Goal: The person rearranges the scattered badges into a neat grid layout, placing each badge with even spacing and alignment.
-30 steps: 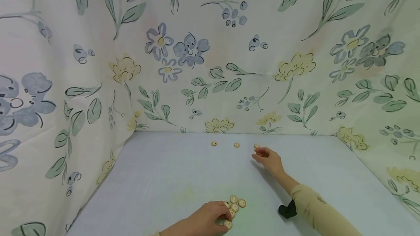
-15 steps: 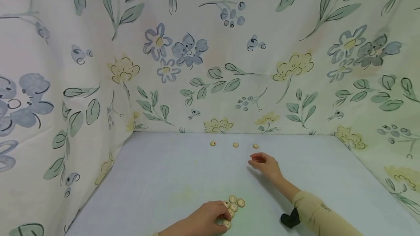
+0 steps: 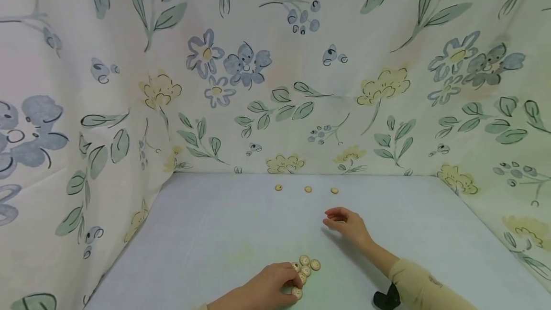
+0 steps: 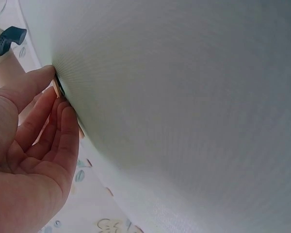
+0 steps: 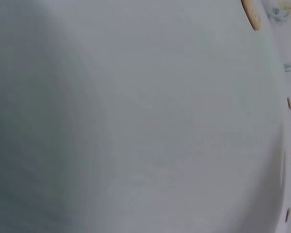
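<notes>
Round, pale tan, wood-toned buttons lie on a white counter in two sets, one at each of the person's grips. The left grip pinches the nearest button between thumb and fingertips, down at the counter's surface. Five more buttons sit close together just beyond and to the right of the left grip, the leftmost partly hidden by its fingers. The right grip is relaxed, its fingers loosely bent above the counter. Beyond it stands a spaced row of three buttons: the right-hand button almost straight ahead, the middle button and the left-hand button progressively farther to its left. Behind the right grip are a beige sleeve and, against the cuff, a black object. A white floral-print fabric backdrop rises past the counter's far edge.
</notes>
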`<state>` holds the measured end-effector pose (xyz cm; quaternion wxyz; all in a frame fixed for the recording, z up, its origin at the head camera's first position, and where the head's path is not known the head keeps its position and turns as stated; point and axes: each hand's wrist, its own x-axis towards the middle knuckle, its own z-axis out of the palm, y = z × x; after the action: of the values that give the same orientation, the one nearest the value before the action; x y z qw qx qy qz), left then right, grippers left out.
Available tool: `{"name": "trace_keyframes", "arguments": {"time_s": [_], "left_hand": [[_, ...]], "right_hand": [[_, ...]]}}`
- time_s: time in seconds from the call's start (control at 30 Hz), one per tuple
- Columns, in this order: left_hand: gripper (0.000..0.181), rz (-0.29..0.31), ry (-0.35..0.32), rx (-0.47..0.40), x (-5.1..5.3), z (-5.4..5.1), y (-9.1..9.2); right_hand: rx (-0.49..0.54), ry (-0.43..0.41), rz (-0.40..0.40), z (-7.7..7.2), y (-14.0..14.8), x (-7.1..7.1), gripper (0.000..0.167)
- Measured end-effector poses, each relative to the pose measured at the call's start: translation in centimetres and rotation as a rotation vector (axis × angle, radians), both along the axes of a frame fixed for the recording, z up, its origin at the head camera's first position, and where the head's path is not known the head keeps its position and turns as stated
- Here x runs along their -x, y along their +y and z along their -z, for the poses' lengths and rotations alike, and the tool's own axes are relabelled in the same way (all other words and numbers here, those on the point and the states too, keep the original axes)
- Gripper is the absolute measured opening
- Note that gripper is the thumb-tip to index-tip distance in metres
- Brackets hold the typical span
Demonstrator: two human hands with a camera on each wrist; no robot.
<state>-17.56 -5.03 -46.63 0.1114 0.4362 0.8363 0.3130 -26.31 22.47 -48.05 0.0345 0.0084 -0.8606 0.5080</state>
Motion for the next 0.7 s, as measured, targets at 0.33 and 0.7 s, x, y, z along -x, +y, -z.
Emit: {"name": "trace_keyframes", "arguments": {"time_s": [0.33, 0.7], "left_hand": [[0.012, -0.003, 0.000, 0.007, 0.0, 0.0, 0.0], [0.012, 0.006, 0.029, -0.004, 0.1, 0.0, 0.0]], "right_hand": [[0.031, -0.041, -0.088, 0.4, -0.1, -2.0, 0.032], [0.097, -0.056, -0.212, 0.3, -0.6, -4.2, 0.030]]}}
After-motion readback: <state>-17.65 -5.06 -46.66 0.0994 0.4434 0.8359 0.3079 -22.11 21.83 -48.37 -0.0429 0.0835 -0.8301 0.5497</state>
